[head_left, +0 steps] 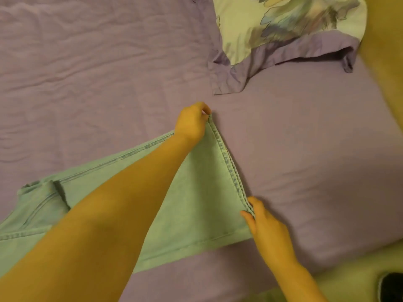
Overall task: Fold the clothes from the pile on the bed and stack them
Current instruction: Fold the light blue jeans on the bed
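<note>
**Green trousers stretched flat, first fold not yet made**

Denim trousers [196,192], pale green, lie across the purple bedsheet [305,149] below a flowered pillow [283,29]. Left hand [192,123] pinches the hem's far corner; right hand [266,227] pinches the near corner. No pile or folded stack shows, so most work seems left.
</note>
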A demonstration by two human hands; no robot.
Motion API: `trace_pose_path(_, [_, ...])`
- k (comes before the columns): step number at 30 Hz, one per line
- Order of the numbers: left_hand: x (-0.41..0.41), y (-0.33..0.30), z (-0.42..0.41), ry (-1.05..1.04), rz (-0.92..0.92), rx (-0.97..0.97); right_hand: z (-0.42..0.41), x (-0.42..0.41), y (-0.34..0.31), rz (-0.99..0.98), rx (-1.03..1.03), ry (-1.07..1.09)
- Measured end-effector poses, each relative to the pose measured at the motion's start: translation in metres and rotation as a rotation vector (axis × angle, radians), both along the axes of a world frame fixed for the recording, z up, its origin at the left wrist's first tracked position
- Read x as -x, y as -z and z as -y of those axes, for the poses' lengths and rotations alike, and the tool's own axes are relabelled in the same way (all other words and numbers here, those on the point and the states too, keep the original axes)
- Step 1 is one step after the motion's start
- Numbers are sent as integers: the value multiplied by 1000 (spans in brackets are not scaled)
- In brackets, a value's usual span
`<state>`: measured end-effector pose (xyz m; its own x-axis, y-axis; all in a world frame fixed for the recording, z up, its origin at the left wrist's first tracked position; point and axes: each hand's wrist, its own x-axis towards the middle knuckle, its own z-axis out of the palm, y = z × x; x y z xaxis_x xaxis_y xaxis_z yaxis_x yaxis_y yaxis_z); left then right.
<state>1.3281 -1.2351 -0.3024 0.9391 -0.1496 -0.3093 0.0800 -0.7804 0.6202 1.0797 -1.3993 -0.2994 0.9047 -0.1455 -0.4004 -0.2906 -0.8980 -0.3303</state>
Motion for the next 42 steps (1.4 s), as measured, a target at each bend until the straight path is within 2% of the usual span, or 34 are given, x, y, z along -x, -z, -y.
trace_pose_path(4, [2,4,5,91,78,-156,11,-7,3,5,59,-31])
trace_pose_path(8, [48,10,-13,200,168,-280,7,-8,2,203,213,-173])
trace_pose_path(11, [117,13,-42,148,181,-333,-29,-12,5,296,144,-404])
trace_pose_path(14, [196,12,-74,79,169,-391,-64,-12,14,258,96,-635])
trace_pose_path(18, [272,-2,-128,236,91,-482,-90,-7,18,126,76,-353])
trace_pose_path(20, [291,-11,-162,325,81,-538,-111,-4,14,85,54,-344])
trace_pose_path(22, [298,-24,-197,403,39,-607,-137,3,11,94,11,-487])
trace_pose_path(26, [300,-45,-258,572,-28,-725,-194,24,10,46,-26,-918])
trace_pose_path(28, [303,-51,-279,597,-23,-763,-216,34,13,3,-14,-989])
trace_pose_path(32, [303,-61,-322,626,-10,-611,-242,44,4,65,-122,-892])
trace_pose_path(35, [305,-78,-368,478,33,-371,-257,51,4,157,-204,-853])
trace_pose_path(37, [307,-85,-398,388,-3,-352,-270,52,6,178,-243,-833])
trace_pose_path(39, [311,-84,-419,256,-137,-333,-283,53,9,167,-270,-808])
trace_pose_path(42, [316,-79,-416,-97,-497,-131,-298,55,12,156,-284,-771])
